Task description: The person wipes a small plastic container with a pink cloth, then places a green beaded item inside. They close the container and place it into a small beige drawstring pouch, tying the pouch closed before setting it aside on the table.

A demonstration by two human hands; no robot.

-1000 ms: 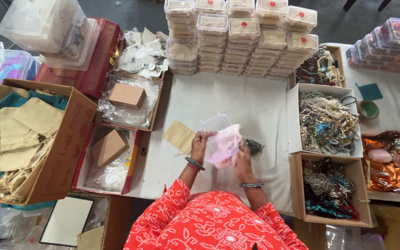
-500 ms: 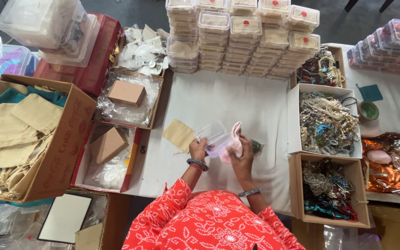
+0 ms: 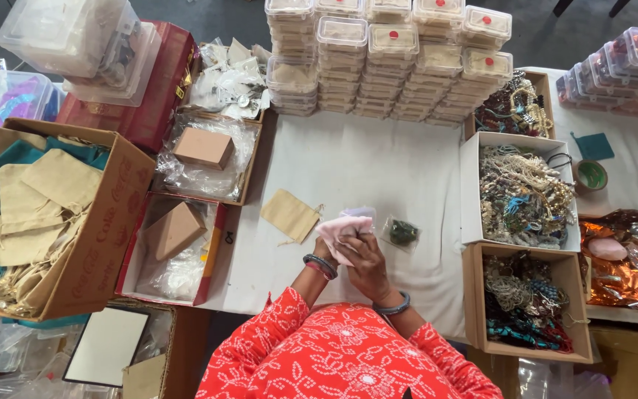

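From the head view, looking down on a white surface full of boxes.

Near the middle, both hands pressing together over a small pink cloth bundle. Right hand lying on top, fingers curling down and clamped on the pink cloth bundle. Left hand mostly hiding under the right one, touching the same bundle; cannot tell how its fingers are sitting. A bit of clear plastic peeking out at the far edge of the bundle.

Just left of the bundle, a flat tan pouch lying on the surface. Just right of the bundle, a little clear bag with green beads lying flat.

Far side, stacks of clear boxes with red dots standing in rows. Right side, a white box of necklaces, and nearer, a brown box of necklaces. Left side, a big cardboard box of tan pouches, and beside it a red tray with a brown box.
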